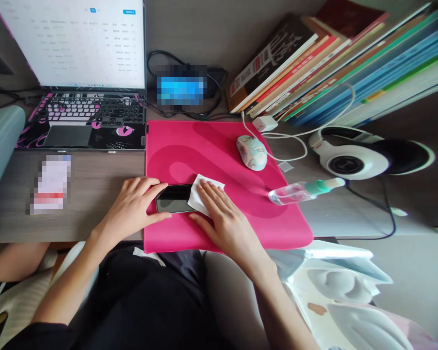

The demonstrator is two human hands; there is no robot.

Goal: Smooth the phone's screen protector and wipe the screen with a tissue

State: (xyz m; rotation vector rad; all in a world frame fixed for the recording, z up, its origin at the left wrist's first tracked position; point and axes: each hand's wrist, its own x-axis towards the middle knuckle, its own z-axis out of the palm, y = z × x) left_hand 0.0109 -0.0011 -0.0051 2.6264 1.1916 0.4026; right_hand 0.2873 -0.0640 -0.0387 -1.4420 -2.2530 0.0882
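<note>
We see the left hand (133,204) curved around one end of a dark phone (173,199), fingertips at the far edge and thumb at the near one, so it holds the phone between them. The right hand (222,214) lies nearly flat, its fingers close together over a white cloth (194,198), holding it against the phone's other end; its thumb points toward the near edge.

Beneath both hands we find a smooth, matte pink mat (211,228) with darker curving bands, laid on a grey-brown, wood-grained desk (91,194). To the right of the right hand lies a clear, rounded bottle (294,194) with a green-and-pale cap; beyond that hand sits an oval, patterned mouse (251,152).

The phone is a slim, rounded rectangle lying flat between the hands, its long side running from one to the other. We see glossy black glass with a greyer reflective stretch and a thin rim. The cloth looks soft, folded and angular, and hides the phone's right end.
</note>
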